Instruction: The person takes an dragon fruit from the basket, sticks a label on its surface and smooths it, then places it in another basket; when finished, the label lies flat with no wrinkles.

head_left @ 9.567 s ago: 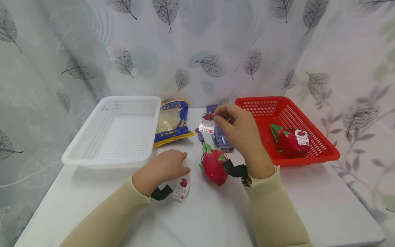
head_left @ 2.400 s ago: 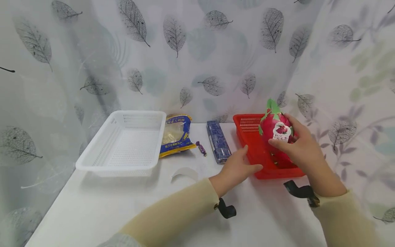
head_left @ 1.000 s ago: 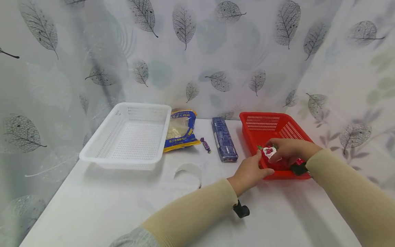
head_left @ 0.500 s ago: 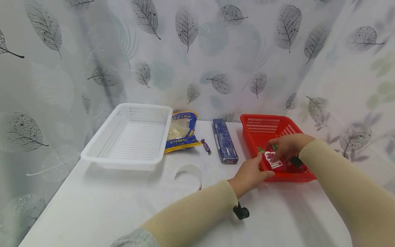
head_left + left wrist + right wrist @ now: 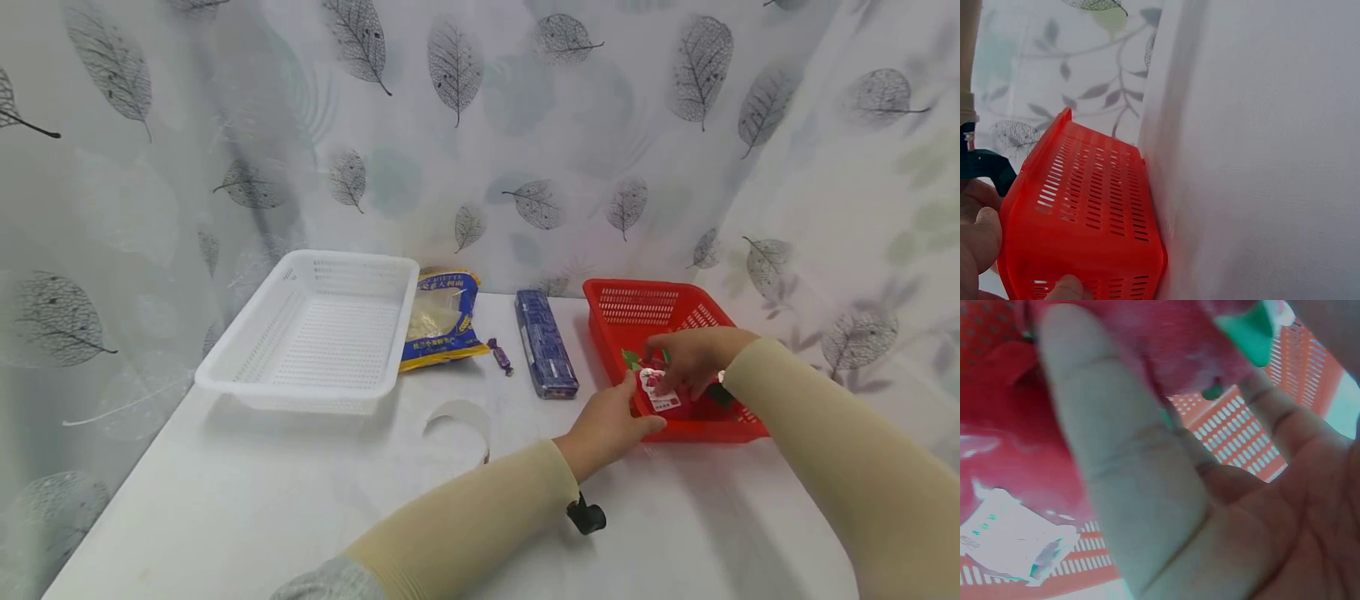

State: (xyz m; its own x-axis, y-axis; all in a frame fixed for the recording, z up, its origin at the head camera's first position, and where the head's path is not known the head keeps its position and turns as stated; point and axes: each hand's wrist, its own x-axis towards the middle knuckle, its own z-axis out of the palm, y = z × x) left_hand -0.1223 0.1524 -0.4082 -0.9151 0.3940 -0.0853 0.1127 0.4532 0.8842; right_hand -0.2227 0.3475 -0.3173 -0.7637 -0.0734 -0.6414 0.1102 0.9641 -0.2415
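My left hand (image 5: 609, 423) grips the near left corner of the red plastic basket (image 5: 637, 293), its thumb on the outer wall and fingers over the rim in the left wrist view. Inside the basket, my right hand (image 5: 701, 354) holds a dragon fruit (image 5: 654, 400) with a white label facing up. In the right wrist view the fingers curve around a pink fruit (image 5: 1179, 344), with another labelled dragon fruit (image 5: 1016, 462) beside it. Much of the fruit is hidden by the hand in the head view.
A white plastic basket (image 5: 217, 375) stands on the left of the white table (image 5: 262, 508). Beside it lie a blue and yellow pasta bag (image 5: 442, 321), a small purple wrapped candy (image 5: 500, 357) and a long blue package (image 5: 547, 343). A curved white strip (image 5: 471, 414) lies in front.
The dragon fruit, held above the red basket earlier, has been lowered into it. My left hand has come from the table's middle to the basket's corner. Over the last half second little moves.
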